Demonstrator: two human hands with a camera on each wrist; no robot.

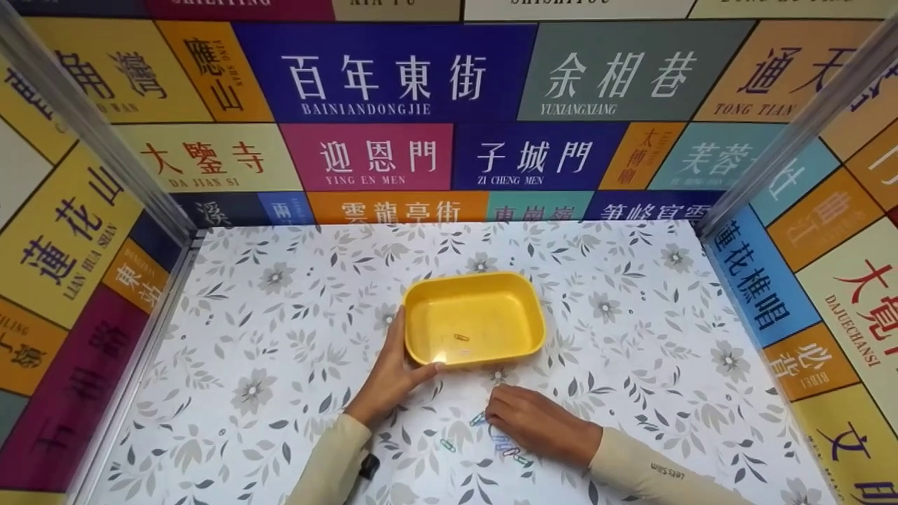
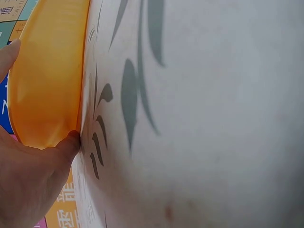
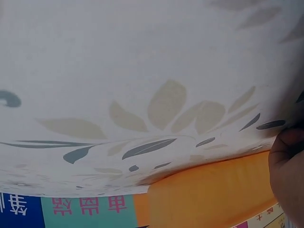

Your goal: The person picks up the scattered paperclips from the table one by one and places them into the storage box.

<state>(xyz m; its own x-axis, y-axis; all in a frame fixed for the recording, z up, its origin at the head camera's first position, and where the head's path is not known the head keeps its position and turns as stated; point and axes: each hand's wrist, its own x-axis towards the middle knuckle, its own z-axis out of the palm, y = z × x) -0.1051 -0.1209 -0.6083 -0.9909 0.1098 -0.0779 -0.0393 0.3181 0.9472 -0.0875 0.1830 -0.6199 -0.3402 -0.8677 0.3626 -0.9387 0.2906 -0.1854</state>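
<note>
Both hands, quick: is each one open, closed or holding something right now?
Left hand: holding the yellow tray at a near corner.
Right hand: by the paper clips; whether it pinches one cannot be told.

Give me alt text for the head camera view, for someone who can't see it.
A person's left hand grips a yellow tray holding a small clip, while the right hand is lowered beside several small colored clips on a floral-patterned tabletop. Colorful panels with Chinese characters surround the far edge and sides.
</note>
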